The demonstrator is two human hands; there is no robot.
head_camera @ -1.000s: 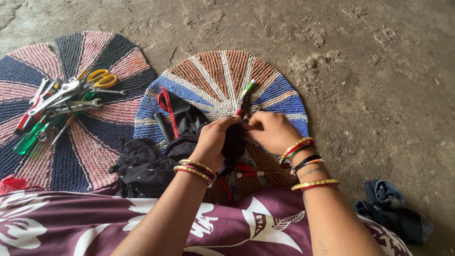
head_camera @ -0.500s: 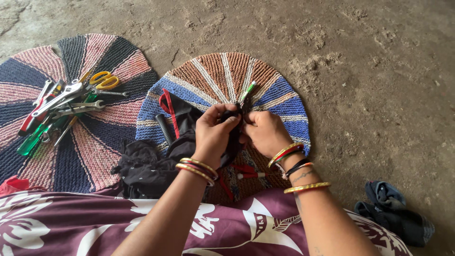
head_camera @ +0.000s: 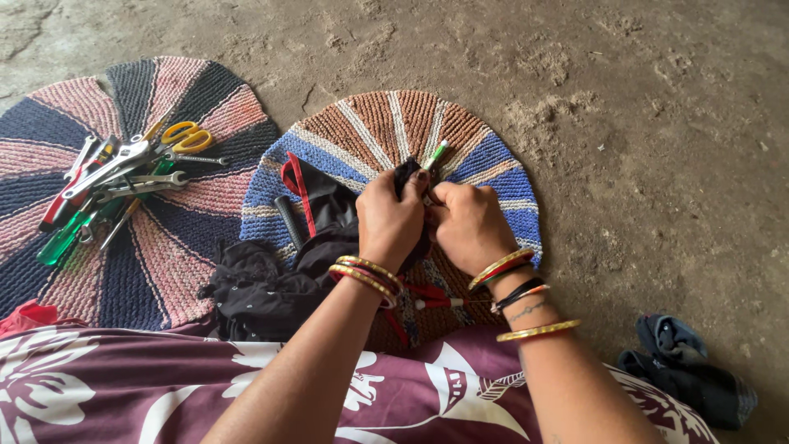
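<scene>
Nearest the camera lies a lap in maroon cloth (head_camera: 246, 386) with white flowers, and both forearms reach out over it. Beside the right knee a dark rag (head_camera: 686, 374) sits on the bare floor (head_camera: 641, 107), which is rough, grey-brown and pitted. A black fabric heap (head_camera: 263, 284) with a red strap rests just past the lap, on the near edge of the round mat (head_camera: 493, 156), woven in brown, white and blue wedges.

Above the middle of that mat the two hands meet. The left hand (head_camera: 390, 218) has its fingers curled tight, pinching a bit of black cloth (head_camera: 405, 171) that pokes up just above the fingertips. The right hand (head_camera: 470, 224) is closed too, knuckles touching the left hand; a green-tipped tool (head_camera: 436, 154) sticks out beyond both hands, but I cannot tell which hand grips it. Bangles ring both wrists.

Further left a second mat (head_camera: 189, 90), pink and dark blue, holds a pile of tools (head_camera: 115, 177): spanners, green-handled screwdrivers and yellow scissors (head_camera: 185, 136).
</scene>
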